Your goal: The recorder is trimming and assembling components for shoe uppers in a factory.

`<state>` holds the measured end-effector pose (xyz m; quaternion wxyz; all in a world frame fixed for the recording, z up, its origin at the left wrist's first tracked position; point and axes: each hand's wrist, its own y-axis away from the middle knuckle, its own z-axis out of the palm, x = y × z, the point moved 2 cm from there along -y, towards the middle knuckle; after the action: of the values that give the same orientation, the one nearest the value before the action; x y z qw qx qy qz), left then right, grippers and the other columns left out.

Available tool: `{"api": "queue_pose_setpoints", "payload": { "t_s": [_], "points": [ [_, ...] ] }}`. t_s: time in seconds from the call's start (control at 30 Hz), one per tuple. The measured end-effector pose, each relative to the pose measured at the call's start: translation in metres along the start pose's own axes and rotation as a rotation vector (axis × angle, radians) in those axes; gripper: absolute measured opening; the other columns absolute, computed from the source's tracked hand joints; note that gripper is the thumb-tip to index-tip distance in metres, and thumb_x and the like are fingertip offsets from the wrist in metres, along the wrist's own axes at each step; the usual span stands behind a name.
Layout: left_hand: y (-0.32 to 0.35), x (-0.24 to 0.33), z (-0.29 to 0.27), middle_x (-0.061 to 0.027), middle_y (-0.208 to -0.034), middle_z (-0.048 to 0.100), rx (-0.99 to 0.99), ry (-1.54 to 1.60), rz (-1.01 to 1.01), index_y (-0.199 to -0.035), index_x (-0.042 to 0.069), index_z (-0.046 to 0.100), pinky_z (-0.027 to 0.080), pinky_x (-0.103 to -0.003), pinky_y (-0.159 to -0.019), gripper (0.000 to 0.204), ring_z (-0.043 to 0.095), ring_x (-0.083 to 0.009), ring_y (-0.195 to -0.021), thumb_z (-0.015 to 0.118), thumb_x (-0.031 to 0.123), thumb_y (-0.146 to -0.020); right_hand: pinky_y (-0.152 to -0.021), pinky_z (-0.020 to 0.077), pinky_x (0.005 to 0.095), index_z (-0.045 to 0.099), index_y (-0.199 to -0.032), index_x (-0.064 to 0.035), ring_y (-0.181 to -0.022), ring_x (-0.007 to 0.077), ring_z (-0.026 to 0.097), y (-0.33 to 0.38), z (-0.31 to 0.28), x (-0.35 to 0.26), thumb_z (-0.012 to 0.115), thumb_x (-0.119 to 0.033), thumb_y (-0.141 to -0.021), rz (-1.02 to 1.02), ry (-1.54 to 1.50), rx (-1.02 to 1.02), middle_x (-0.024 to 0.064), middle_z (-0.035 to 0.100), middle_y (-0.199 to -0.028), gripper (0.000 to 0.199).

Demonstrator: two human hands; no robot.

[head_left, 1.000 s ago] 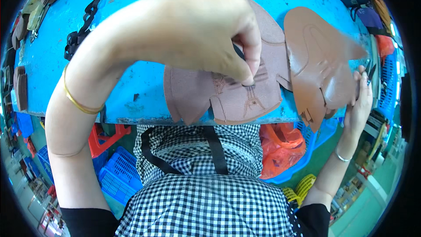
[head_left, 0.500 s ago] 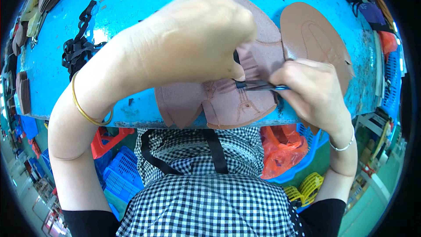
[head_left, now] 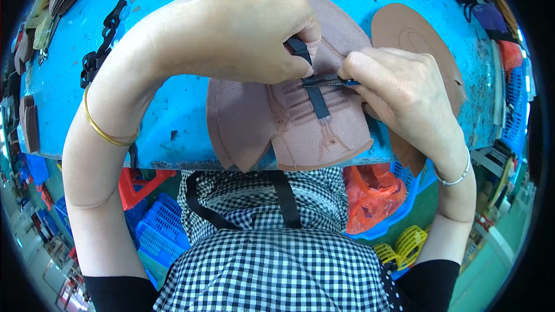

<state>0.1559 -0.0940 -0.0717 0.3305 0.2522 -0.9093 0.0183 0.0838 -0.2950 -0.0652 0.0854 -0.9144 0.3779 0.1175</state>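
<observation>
Since half a second ago our right hand (head_left: 399,89) has slid up a touch, and its small dark tool (head_left: 329,82) now lies level across the black strap (head_left: 315,98); a second ago that hand was out at the far right, off the work.

Nearest us, below the bench edge, we count the containers: one blue basket (head_left: 413,196) holding a single orange plastic bag (head_left: 373,196), one yellow basket (head_left: 404,245) whose contents we cannot make out, and one blue crate (head_left: 153,228) at our left, contents also unclear, with a red stool (head_left: 139,185) just beside it.

Up on the blue table (head_left: 115,110), one brown leather piece (head_left: 289,127) overhangs the front edge, stitched lines down its middle. Our left hand (head_left: 243,32) is curled over it, thumb and forefinger pinching the top of the strap. The right hand is closed tight, fingertips gripping the tool, touching the strap.

Farther back, a second brown leather piece (head_left: 413,34) lies partly behind our right hand. At far left, one black buckled strap (head_left: 104,40) rests on the table.
</observation>
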Motion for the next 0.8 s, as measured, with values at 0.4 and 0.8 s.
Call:
{"api": "queue_pose_setpoints", "payload": {
  "t_s": [0.4,0.8],
  "points": [
    [0.005,-0.008,0.001,-0.0124,-0.072,0.059,0.054,0.065,0.139,-0.1,-0.001,0.067,0.044,-0.033,-0.059,0.018,0.052,-0.0197,-0.062,0.069,0.015,-0.091,-0.064,0.0482,0.0341,0.06,-0.096,-0.0035,-0.068,0.0247,0.065,-0.01,0.004,0.016,0.068,-0.019,-0.093,0.072,-0.225,-0.023,0.0091,0.063,-0.074,0.018],
    [-0.001,0.047,0.018,-0.0116,-0.111,0.067,0.465,0.168,0.242,-0.096,0.002,0.061,0.053,-0.035,-0.079,0.012,0.067,-0.0275,-0.093,0.066,0.005,-0.086,-0.056,0.0345,0.0186,0.061,-0.123,-0.0039,-0.062,0.0001,0.04,0.109,-0.067,0.087,0.058,-0.022,-0.104,0.784,-0.708,0.544,-0.0076,0.053,-0.084,0.027]
  ]
}}
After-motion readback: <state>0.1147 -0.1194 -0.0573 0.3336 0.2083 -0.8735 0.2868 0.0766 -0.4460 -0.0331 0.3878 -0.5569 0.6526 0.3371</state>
